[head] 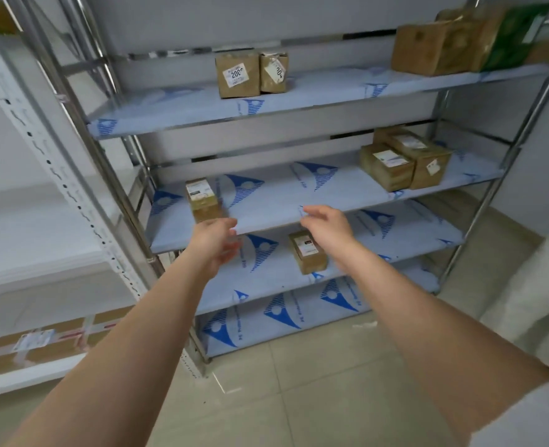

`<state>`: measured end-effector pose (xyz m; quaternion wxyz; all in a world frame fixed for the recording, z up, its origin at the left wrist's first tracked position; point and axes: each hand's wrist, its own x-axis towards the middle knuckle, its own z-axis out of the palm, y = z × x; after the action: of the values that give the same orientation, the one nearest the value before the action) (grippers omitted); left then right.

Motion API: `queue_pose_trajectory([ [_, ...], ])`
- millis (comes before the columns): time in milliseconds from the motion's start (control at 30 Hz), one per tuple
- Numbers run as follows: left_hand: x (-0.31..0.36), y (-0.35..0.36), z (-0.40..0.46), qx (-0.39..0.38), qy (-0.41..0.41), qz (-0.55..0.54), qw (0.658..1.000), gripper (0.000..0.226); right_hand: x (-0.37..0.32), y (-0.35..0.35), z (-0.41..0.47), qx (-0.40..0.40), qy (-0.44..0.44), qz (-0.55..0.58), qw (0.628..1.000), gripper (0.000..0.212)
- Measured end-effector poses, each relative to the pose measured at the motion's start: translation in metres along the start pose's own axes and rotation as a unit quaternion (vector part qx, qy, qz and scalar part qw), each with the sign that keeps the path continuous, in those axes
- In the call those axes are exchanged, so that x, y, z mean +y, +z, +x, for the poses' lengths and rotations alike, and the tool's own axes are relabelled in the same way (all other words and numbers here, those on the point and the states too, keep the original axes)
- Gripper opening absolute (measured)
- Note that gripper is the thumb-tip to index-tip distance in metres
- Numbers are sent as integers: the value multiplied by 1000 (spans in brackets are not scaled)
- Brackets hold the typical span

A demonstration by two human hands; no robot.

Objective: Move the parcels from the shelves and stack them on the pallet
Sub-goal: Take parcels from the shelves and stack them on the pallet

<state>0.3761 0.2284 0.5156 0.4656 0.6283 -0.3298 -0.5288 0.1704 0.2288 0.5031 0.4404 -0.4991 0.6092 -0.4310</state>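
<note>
A steel shelf rack (266,217) covered in blue-printed film holds brown cardboard parcels. A small parcel (202,200) stands at the left of the middle shelf, just beyond my left hand (216,241), which is open and empty. My right hand (326,224) reaches toward the same shelf's front edge, fingers relaxed, holding nothing. Below it, one shelf down, lies another small parcel (307,251). Two parcels (402,164) sit at the right of the middle shelf. Two labelled parcels (250,74) stand on the upper shelf. No pallet is in view.
Larger boxes and a green carton (470,40) crowd the upper shelf's right end. A white rack (40,150) stands at the left with a taped flat box (34,345) on its low shelf. Beige tile floor (299,382) lies in front of the racks.
</note>
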Motion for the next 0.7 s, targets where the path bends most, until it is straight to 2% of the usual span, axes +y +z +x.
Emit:
queue_pose_trajectory([
  [67,2,8,24,-3,-26,-5,1000,15,5,-5,21,-43,56,44,997,36],
  [100,4,13,35,0,-36,10,999,13,10,-7,33,-51,65,30,996,35],
  [200,9,31,72,-7,-50,79,996,14,21,-14,73,-44,80,14,996,32],
  [267,17,49,99,-31,-60,77,995,17,23,-23,101,-35,98,34,994,29],
  [500,59,148,206,-79,-85,10,993,15,12,-85,210,59,127,64,988,25],
  [700,87,260,266,-146,-93,33,984,14,14,-166,279,147,137,80,976,24],
])
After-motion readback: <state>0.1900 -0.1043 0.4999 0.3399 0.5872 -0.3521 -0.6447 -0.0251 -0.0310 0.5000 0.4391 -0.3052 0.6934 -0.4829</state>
